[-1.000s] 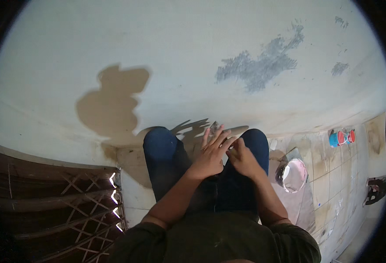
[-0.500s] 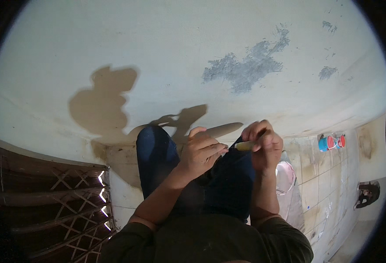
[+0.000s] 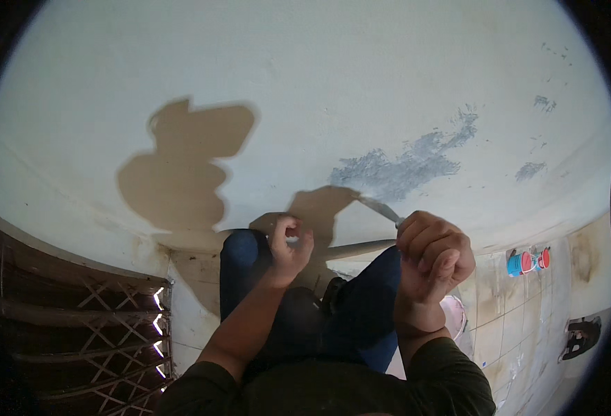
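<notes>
My right hand [image 3: 433,256] is clenched around the handle of a putty knife [image 3: 378,206]. Its thin blade points up and left, with the tip at the pale wall [image 3: 319,83] just below a rough grey patch [image 3: 402,166]. My left hand [image 3: 290,246] is curled shut on the end of a long flat pale tool [image 3: 357,248]. That tool lies level between the two hands, seen edge-on. My knees in blue trousers [image 3: 361,312] sit right under both hands, close to the wall.
A brown lattice grille [image 3: 76,326] stands at the lower left. On the tiled floor [image 3: 513,326] to the right are a pale bucket [image 3: 454,315], a red and blue container [image 3: 525,262] and a dark object [image 3: 581,336]. My shadow [image 3: 187,166] falls on the wall.
Both hands have risen from my lap toward the wall. The right hand now grips the putty knife, raised to the grey patch, and the left holds the flat tool. The view has tilted upward.
</notes>
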The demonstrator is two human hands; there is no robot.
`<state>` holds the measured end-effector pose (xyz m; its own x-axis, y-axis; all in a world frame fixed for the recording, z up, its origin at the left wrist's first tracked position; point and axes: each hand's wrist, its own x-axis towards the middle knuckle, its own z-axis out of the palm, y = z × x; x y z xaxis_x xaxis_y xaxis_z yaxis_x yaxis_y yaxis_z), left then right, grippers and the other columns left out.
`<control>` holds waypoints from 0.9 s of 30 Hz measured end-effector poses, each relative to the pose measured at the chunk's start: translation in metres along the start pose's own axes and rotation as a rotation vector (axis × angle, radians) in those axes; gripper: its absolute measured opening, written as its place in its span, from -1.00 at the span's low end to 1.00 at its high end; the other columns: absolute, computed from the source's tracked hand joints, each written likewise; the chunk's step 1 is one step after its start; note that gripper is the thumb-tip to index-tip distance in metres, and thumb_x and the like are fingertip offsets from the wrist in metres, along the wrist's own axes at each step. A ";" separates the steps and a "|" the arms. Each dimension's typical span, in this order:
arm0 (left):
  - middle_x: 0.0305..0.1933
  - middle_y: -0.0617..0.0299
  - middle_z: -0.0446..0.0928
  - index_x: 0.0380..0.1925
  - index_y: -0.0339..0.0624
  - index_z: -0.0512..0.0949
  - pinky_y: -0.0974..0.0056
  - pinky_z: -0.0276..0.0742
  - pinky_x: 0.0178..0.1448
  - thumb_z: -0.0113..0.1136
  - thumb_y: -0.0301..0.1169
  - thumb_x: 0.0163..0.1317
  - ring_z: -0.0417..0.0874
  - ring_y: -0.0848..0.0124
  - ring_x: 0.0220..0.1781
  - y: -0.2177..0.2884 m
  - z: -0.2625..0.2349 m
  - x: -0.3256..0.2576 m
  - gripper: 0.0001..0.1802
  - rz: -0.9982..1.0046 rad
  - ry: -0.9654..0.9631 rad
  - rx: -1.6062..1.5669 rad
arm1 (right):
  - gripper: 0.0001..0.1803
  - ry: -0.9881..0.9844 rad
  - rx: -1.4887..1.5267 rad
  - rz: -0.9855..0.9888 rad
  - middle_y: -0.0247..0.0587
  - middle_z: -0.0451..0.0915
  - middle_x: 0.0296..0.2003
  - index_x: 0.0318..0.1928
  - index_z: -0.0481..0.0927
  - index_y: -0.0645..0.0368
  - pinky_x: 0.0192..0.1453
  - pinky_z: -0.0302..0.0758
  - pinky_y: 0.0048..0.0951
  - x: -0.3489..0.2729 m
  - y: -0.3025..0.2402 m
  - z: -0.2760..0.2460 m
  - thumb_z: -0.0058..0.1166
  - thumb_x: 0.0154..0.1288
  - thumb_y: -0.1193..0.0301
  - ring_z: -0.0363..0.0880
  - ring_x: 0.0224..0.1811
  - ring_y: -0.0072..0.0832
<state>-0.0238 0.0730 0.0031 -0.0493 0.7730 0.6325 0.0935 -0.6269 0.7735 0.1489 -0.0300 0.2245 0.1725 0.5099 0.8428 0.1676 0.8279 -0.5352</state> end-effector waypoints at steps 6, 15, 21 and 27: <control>-0.56 0.25 0.47 -0.34 -0.20 0.51 0.34 0.37 -0.48 0.37 -0.49 0.00 0.44 0.44 -0.60 0.004 0.014 -0.004 -0.76 0.050 -0.067 0.022 | -0.84 -0.266 -0.563 0.319 -0.24 0.49 -0.60 -0.62 0.44 0.10 -0.42 0.51 -0.36 -0.012 -0.039 0.001 0.14 -0.11 0.61 0.52 -0.57 -0.25; -0.65 0.20 0.43 -0.59 -0.18 0.53 0.33 0.33 -0.54 0.39 -0.49 -0.02 0.44 0.46 -0.67 -0.004 0.013 -0.001 -0.83 -0.087 -0.341 0.022 | -0.70 -0.117 -0.334 -0.029 -0.22 0.46 -0.66 -0.64 0.40 0.17 -0.57 0.43 -0.29 0.002 0.003 0.013 0.20 0.15 0.44 0.49 -0.65 -0.30; -0.72 0.22 0.39 -0.58 -0.18 0.53 0.30 0.31 -0.56 0.43 -0.42 -0.05 0.42 0.45 -0.70 -0.026 0.014 -0.018 -0.79 -0.062 -0.373 -0.032 | -0.60 -0.162 -0.059 -0.289 -0.24 0.47 -0.65 -0.65 0.38 0.16 -0.51 0.45 -0.29 -0.007 0.007 0.014 0.11 0.31 0.32 0.50 -0.62 -0.28; -0.75 0.25 0.38 -0.56 -0.19 0.54 0.31 0.29 -0.56 0.42 -0.44 -0.03 0.40 0.46 -0.72 -0.030 0.021 -0.018 -0.81 -0.088 -0.378 -0.042 | -0.58 0.139 0.013 -0.330 -0.27 0.50 -0.62 -0.65 0.41 0.17 -0.44 0.47 -0.27 -0.020 0.005 0.030 0.12 0.30 0.24 0.54 -0.57 -0.27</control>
<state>-0.0050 0.0796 -0.0320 0.3153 0.8006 0.5095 0.0636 -0.5536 0.8304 0.1169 -0.0294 0.2065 0.2413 0.1783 0.9539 0.2237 0.9463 -0.2335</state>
